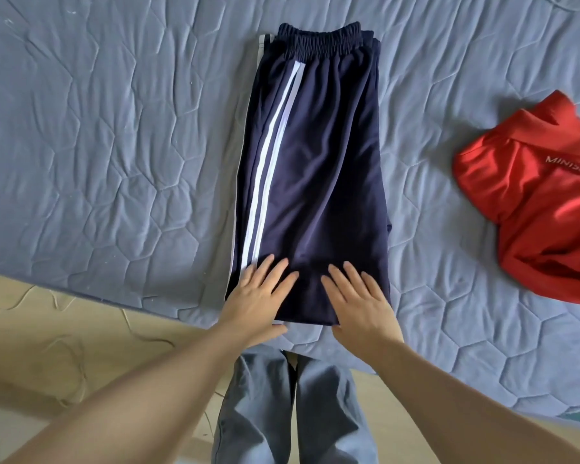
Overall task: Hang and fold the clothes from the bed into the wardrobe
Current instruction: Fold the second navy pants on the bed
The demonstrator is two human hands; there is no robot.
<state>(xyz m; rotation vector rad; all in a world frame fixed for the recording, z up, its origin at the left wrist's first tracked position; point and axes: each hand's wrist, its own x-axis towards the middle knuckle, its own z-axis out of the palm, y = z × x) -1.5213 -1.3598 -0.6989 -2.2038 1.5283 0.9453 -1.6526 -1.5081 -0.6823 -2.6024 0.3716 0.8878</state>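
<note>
Now the left hand (260, 291) and right hand (360, 298) press flat, fingers apart, on the navy white-striped cotton trousers (315, 169). They lie folded lengthwise on the blue quilted bed (98, 128). Next probably comes folding the near end toward the waistband.

Trousers (315, 169) on bed (98, 128); both hands (310, 298) on near end; shirt (536, 209) well right.

A home bedroom: a bed (98, 135) with a quilted blue cover, clothes (315, 162) laid on it, beside a pale floor (47, 329).
</note>
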